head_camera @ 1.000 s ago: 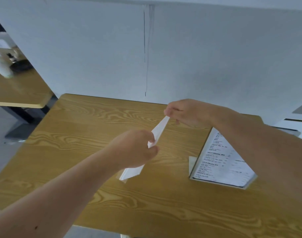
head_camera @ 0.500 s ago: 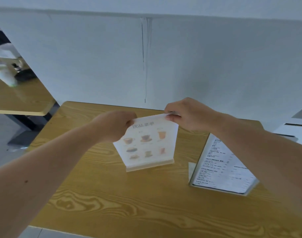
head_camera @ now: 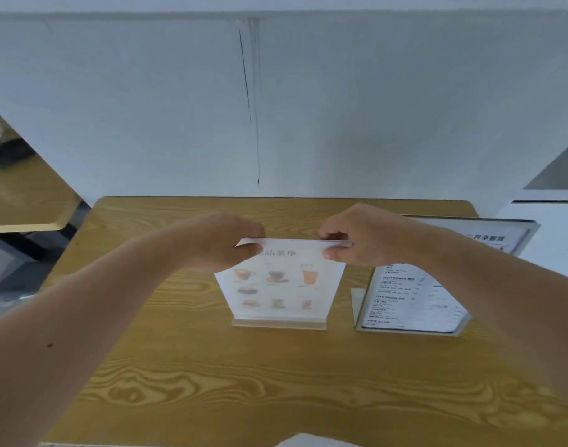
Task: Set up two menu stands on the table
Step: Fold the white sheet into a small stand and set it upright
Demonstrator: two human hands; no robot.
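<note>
A clear menu stand with drink pictures (head_camera: pixel 279 290) stands upright on the wooden table (head_camera: pixel 211 382), its printed face towards me and its base on the tabletop. My left hand (head_camera: pixel 224 241) pinches its top left corner and my right hand (head_camera: pixel 356 237) pinches its top right corner. To its right a second menu stand with a text list (head_camera: pixel 411 301) stands upright on the table, partly hidden behind my right forearm.
A grey wall (head_camera: pixel 276 108) runs directly behind the table's far edge. Another wooden table (head_camera: pixel 21 195) with dark items stands at the left. A white surface with a framed sign (head_camera: pixel 502 237) lies at the far right.
The picture menu stand was edge-on to me and tilted between my hands; it has been turned to face me and set upright on the table, with both hands now at its top corners.
</note>
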